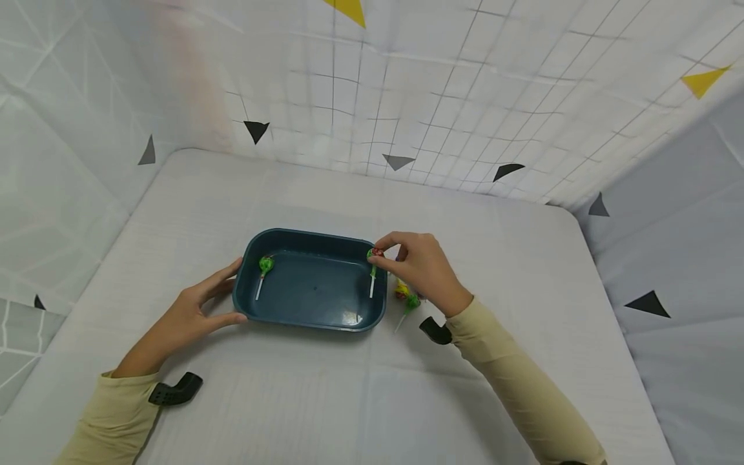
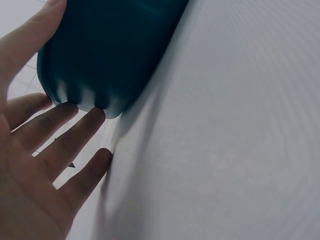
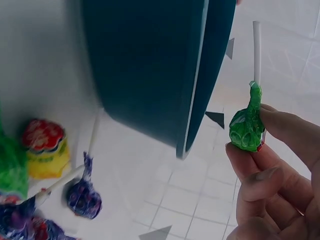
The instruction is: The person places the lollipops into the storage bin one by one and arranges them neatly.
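A dark teal plastic tray (image 1: 314,290) lies on the white-covered table. My left hand (image 1: 200,303) is at its left end; fairly straight, spread fingertips touch the tray's outer wall (image 2: 100,60) in the left wrist view, with the thumb at the near corner. My right hand (image 1: 427,268) pinches a green-wrapped lollipop (image 3: 245,127) by its head between thumb and fingers. Its white stick points down toward me, over the tray's right end in the head view. Inside the tray, at the left, lies another green lollipop (image 1: 266,265).
Just right of the tray, partly under my right hand, several lollipops lie together: a red-and-yellow one (image 3: 45,150), a purple one (image 3: 84,197) and a green one (image 1: 412,302) among them. White patterned sheets (image 1: 407,97) hang behind the table and along both sides.
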`<action>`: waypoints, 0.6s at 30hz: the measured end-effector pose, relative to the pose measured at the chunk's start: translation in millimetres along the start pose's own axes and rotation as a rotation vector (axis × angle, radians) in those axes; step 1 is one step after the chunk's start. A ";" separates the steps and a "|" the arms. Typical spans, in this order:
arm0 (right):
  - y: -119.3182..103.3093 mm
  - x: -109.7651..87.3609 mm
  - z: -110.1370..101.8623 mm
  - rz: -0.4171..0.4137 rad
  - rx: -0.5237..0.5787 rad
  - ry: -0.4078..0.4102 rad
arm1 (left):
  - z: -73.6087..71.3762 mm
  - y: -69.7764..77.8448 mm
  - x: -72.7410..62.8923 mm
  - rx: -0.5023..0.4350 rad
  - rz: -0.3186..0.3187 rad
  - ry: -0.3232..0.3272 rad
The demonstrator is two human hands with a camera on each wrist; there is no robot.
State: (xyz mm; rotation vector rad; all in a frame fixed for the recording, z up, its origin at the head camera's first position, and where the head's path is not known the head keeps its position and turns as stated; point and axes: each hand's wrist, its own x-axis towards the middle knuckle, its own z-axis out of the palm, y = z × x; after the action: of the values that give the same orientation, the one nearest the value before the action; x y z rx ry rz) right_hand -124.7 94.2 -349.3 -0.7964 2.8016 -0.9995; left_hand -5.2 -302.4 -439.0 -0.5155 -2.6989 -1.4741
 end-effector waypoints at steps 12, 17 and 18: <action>-9.6 12.7 14.3 -0.036 -0.013 -0.023 | -0.9 1.7 0.1 -0.007 -0.003 -0.001; -14.3 15.8 17.0 -0.044 -0.018 -0.034 | -0.8 2.4 -0.1 -0.006 -0.007 0.002; -15.4 16.6 17.3 -0.044 -0.017 -0.037 | -0.7 2.4 0.0 -0.005 -0.005 0.003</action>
State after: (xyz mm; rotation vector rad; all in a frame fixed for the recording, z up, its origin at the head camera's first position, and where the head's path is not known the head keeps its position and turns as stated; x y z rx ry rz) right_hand -128.2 66.1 -351.7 -0.8734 2.7772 -0.9581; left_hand -4.6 -301.7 -436.6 -0.5066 -2.6965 -1.4815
